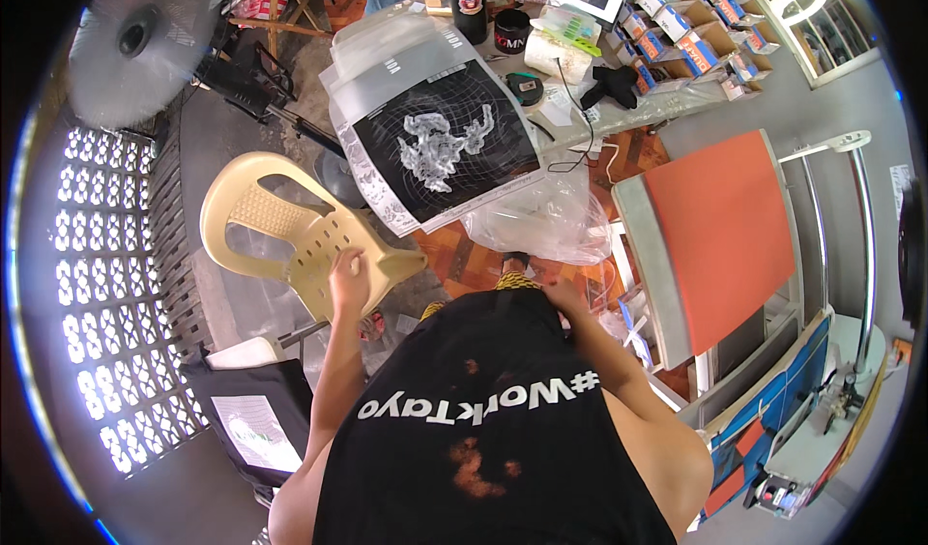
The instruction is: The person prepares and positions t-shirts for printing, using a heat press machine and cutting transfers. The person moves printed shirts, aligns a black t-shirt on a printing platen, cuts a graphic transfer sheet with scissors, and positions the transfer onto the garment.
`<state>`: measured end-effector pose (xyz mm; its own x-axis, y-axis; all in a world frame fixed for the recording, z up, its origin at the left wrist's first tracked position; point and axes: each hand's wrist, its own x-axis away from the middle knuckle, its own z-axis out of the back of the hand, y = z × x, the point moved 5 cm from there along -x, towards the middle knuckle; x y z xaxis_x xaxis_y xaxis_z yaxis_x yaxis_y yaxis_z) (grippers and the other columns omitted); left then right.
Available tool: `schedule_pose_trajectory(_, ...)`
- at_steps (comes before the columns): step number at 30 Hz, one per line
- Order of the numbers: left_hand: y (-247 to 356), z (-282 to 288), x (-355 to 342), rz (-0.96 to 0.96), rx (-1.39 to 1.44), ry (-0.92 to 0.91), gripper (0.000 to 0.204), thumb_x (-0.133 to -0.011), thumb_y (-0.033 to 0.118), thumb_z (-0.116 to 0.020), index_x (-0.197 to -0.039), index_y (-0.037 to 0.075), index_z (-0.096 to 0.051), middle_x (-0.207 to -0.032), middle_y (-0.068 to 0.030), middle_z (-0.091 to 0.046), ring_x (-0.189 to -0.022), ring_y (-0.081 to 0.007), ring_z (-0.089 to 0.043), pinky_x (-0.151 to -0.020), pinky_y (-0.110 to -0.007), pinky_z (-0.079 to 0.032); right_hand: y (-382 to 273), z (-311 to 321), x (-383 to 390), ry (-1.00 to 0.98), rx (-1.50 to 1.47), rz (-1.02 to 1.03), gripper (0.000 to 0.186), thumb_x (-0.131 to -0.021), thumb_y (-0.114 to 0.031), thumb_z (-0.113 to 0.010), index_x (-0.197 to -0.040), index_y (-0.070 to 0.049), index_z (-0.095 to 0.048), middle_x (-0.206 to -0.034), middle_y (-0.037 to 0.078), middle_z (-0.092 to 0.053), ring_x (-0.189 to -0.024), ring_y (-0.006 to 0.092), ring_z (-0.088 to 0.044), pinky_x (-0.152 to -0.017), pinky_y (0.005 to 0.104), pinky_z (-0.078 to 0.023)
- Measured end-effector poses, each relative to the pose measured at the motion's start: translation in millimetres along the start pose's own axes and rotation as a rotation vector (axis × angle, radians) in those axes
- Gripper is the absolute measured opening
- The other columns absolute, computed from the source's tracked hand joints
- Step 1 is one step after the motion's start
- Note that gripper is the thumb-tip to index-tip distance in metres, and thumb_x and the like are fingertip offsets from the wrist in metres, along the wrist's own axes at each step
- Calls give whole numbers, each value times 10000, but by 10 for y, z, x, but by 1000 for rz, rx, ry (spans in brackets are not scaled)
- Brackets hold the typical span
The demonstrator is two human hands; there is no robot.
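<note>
My left hand (349, 278) is over the seat of a cream plastic chair (253, 179). Its fingers are loosely curled, and nothing shows in them. I cannot tell whether it touches the chair. Beside my right thigh hangs my right hand (562, 295), small and dim, its fingers not clear enough to read. In front of me, a stack of large printed sheets (362, 61) lies at the table's near edge. The top print (454, 139) is black with a pale grey, smoky shape and fine curved lines. Clear plastic (541, 218) droops beneath it.
To the right stands a heat press with an orange pad (730, 240). A standing fan (140, 42) is at the far left. The table holds a black bottle (468, 3), a black mug (511, 32), a tape measure (525, 88) and several small cardboard boxes (667, 23). A black garment (227, 390) hangs at left.
</note>
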<state>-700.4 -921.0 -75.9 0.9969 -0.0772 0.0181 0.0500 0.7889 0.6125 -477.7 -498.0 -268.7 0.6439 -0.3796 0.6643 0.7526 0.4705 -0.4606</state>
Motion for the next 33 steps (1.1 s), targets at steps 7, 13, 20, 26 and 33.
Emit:
schedule_pose_trajectory(7,684,-770,-941,180,186,237,521,-874,175,-692,-1317,-7,-488,-1152,-161,-626,-989,-232,-646,-835,-370,-516,-991,970,-439,4,-265,283,199,-844,-177,-640,-950,-10,-663,-812,65,-669,-726,153,-631,-679,302,-507)
schedule_pose_trajectory(13,607,-1048,-1122,574,396,227,647,-858,322,-734,-1319,-39,-459,-1139,-184,-602,-996,-274,-610,-849,-370,-500,-1369,1102,-591,-177,-301,388,173,-865,-142,-652,-963,1,-658,-820,43,-664,-681,118,-608,-652,266,-492)
schedule_pose_trajectory(20,579,-955,-1147,505,855,126,148,-921,55,-630,-1052,-16,-635,-990,-69,-674,-849,-158,-641,-775,-290,-506,-1590,1240,-653,-193,-273,437,188,-869,-158,-657,-969,1,-658,-819,50,-672,-702,128,-620,-654,288,-500)
schedule_pose_trajectory(26,663,-800,-865,492,1233,42,263,-891,-71,-534,-1143,-35,-602,-1070,-86,-684,-953,-187,-656,-901,-313,-504,-1717,1370,-742,-160,-195,443,202,-877,-185,-656,-975,-8,-664,-806,71,-678,-716,153,-644,-677,296,-510)
schedule_pose_trajectory(33,359,-793,-842,489,1340,26,365,-901,-55,-449,-1256,-48,-532,-1238,-167,-623,-1110,-283,-624,-981,-390,-491,-2319,1512,-843,-98,-139,519,221,-868,-207,-668,-973,-14,-683,-838,99,-699,-766,202,-660,-721,329,-520)
